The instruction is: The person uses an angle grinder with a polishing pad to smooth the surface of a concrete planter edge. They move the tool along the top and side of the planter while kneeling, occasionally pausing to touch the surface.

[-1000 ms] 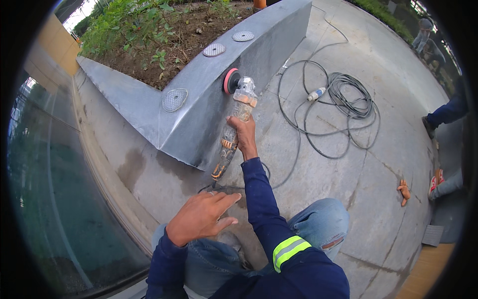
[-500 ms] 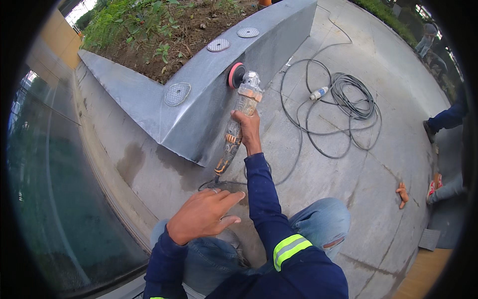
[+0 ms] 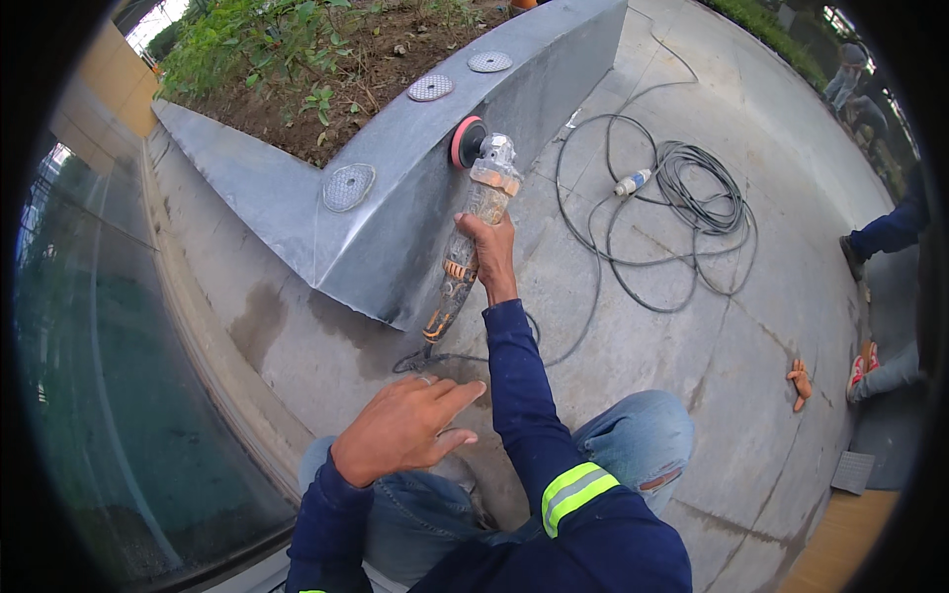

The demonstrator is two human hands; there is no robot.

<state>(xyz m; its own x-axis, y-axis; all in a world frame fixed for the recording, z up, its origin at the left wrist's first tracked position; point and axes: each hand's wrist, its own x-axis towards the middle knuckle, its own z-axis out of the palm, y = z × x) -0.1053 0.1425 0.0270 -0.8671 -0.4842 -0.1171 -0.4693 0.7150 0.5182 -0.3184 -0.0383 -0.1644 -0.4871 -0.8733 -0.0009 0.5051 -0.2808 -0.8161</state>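
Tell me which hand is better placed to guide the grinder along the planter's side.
Probably the right hand: it grips the angle grinder, whose red-edged disc is at the planter wall. The left hand is empty, below the grinder's tail.

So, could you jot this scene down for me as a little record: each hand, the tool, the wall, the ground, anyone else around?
Right hand: grips the grey-and-orange power tool around its body
Left hand: holds nothing, back of the hand up, near the tool's cord end
Tool head: red-and-black disc at the wall's side; exact contact unclear
Wall: grey planter wall, three round pads on top
Planting: green plants in soil
Ground: coiled cable, orange glove-like item
Others: people partly visible, right side
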